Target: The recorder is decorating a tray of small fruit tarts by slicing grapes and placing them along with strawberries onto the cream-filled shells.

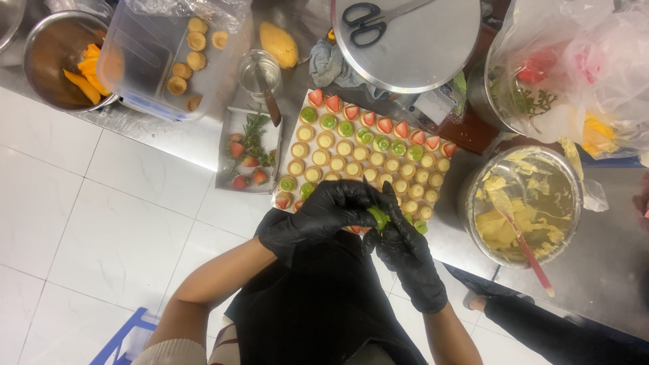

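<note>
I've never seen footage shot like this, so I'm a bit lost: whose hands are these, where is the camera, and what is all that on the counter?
The one picture comes from a camera worn on a person's head, looking straight down, so the arms reach up from the bottom edge. Both hands wear black gloves. The left hand and right hand meet over a small green piece of fruit, pinched between their fingers.

Just beyond them lies a board of small tartlets: many show plain cream, some carry green pieces, some strawberry pieces. Left of it, a small tray holds strawberry pieces and green herb sprigs. To the right stands a metal bowl of yellow cream with a red-handled spatula in it. Farther back, a clear tub holds empty tart shells, and scissors rest on a round metal lid.
</note>
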